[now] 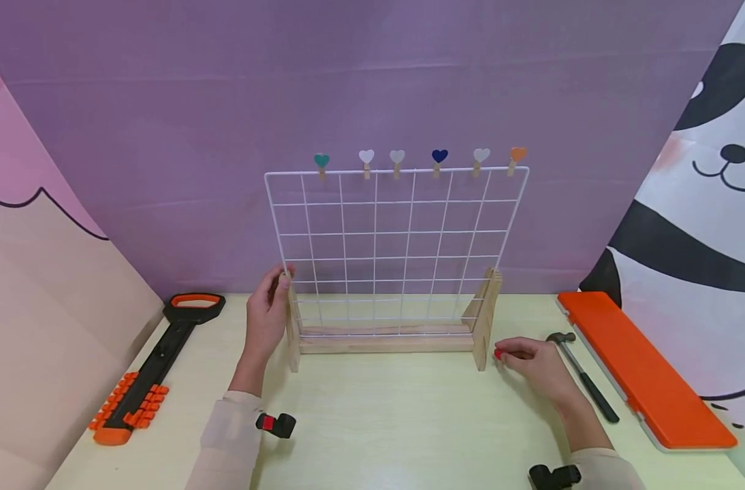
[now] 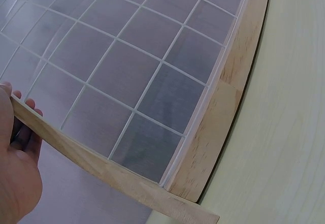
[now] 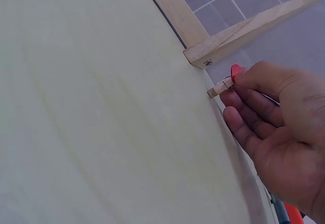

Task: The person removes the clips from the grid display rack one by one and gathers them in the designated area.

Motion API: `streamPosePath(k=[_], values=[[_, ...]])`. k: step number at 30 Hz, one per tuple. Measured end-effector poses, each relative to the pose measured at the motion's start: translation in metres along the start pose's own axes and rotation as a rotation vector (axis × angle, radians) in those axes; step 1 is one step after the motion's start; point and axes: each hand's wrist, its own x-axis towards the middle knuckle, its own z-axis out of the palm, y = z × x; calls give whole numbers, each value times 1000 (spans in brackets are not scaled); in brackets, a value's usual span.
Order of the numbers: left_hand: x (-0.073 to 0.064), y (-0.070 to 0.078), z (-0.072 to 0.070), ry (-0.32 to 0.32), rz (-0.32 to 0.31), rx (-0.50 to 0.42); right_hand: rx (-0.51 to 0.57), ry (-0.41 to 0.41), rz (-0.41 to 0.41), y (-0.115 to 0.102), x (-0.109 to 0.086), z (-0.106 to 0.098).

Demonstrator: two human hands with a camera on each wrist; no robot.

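Ideally, the left hand (image 1: 268, 313) gripping the wooden upright (image 1: 293, 328) steadies it while the right hand (image 1: 539, 369) pinches the red-topped clothespin (image 3: 220, 88), tip free.

Hammer (image 1: 593, 390), orange case (image 1: 645, 371), purple backdrop (image 1: 372, 88)

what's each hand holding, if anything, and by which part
The right hand pinches a red heart clip by its heart end; the left hand grips the left wooden upright near its top.
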Motion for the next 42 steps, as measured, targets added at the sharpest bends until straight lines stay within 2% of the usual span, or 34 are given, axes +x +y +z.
streamPosePath(k=[6,13,21,30,37,42], values=[[0,1,0,-8,-6,-2,-18,-1,-21,7,0,1],[0,1,0,-14,-2,-1,-58,-2,27,9,-1,4],[0,2,0,-8,-4,4,-95,-4,11,9,0,5],[-1,3,0,-3,-10,-6,-132,-7,45,10,1,7],[-2,3,0,-2,-13,-5,-132,-6,63,7,-1,9],[-2,3,0,-10,-3,-13,-115,5,39,5,-2,7]])
